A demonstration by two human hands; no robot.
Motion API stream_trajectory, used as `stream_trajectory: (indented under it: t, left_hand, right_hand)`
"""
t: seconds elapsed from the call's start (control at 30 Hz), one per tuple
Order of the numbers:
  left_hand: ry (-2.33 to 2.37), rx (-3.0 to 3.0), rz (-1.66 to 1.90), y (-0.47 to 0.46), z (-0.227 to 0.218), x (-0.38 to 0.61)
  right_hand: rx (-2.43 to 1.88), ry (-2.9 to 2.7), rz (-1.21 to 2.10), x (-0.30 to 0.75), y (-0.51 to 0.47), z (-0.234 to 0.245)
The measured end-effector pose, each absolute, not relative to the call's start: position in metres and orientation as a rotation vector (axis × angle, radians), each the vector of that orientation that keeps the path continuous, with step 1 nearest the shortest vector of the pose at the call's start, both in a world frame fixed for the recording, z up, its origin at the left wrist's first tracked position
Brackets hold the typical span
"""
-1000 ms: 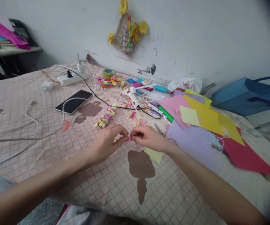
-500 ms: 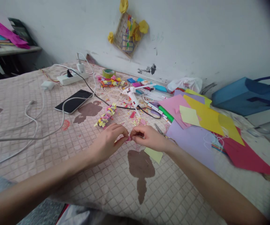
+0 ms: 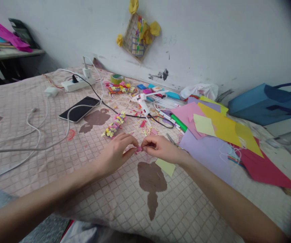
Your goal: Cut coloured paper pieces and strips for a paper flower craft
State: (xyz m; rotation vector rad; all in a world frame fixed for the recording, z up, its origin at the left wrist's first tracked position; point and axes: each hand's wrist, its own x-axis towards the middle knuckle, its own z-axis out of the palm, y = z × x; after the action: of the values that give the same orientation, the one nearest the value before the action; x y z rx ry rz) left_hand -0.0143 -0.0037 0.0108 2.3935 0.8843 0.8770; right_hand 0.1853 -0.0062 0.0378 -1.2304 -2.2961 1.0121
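My left hand and my right hand meet fingertip to fingertip just above a pink quilted cloth. Both pinch the same small pink paper piece, which barely shows between the fingers. A strip of small folded paper bits in pink and yellow lies just beyond my left hand. Scissors lie behind my right wrist, and a pale green paper scrap lies under it.
Coloured paper sheets spread out at the right, with a blue bag behind. A white glue gun, markers, tape roll, phone, power strip and white cables lie farther back. Paper flowers hang on the wall.
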Motion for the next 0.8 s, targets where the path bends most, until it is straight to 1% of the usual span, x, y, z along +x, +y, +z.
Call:
stream_trajectory:
  t: [0.4,0.8]
  left_hand:
    - [0.852,2.480,0.989,-0.0070,0.0116,-0.0142]
    - [0.837,2.538,0.948,-0.0061,0.0099,-0.0151]
  right_hand:
    - [-1.241,-2.301,1.005,0.1849,-0.0078,0.0400]
    - [-1.228,-2.313,0.992,0.1851,-0.0073,0.0383]
